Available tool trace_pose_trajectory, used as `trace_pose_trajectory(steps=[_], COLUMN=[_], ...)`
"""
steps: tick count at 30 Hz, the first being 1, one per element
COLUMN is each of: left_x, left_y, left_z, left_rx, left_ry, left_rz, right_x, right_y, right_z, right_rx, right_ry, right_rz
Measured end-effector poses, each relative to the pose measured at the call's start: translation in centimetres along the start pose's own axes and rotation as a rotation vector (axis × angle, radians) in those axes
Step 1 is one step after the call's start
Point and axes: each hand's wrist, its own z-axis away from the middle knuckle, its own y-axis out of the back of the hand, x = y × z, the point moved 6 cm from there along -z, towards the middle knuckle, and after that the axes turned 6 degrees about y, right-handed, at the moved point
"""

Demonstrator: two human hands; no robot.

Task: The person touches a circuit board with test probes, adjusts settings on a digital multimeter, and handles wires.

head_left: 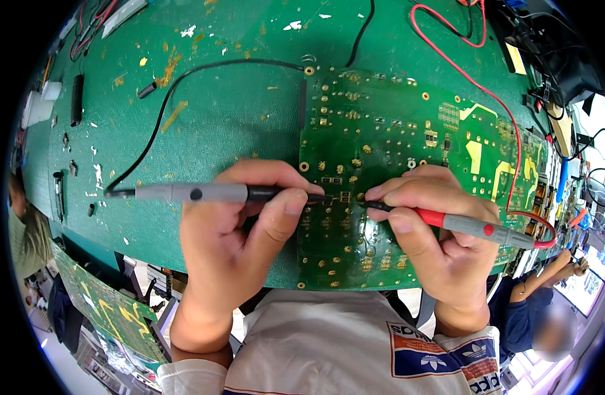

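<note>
A large green circuit board lies on the green bench, its near edge close to my body. My left hand is closed round a grey and black test probe, held almost level. Its dark tip points right, at small parts near the board's left side. Between the fingers of my right hand is a red and grey test probe, its black tip aimed left at the same area. The two tips are a short gap apart. Whether either one touches the board I cannot tell.
A black lead loops across the bench from the left probe; a red lead runs up on the right. Black tubes and scraps lie at the left. Another board is at lower left. A co-worker sits at lower right.
</note>
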Motion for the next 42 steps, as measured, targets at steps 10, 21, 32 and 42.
trace_pose_trajectory(steps=[10, 21, 32, 42], left_x=[2.3, 2.0, 0.2, -0.5], left_y=[-0.9, -0.5, -0.5, -0.5], left_z=[0.0, -0.3, -0.4, -0.2], left_rx=[0.131, 0.056, 0.069, 0.07], left_ry=[-0.146, -0.094, -0.106, -0.109], left_rz=[-0.147, -0.147, -0.096, 0.046], right_x=[-1.3, -1.8, -1.4, -0.9], right_y=[0.8, 0.6, 0.5, 0.2], right_z=[-0.9, -1.0, -1.0, -0.6], right_rx=[-0.024, -0.033, -0.027, 0.063], right_ry=[0.125, 0.123, 0.108, 0.14], right_rz=[0.066, 0.079, 0.035, 0.006])
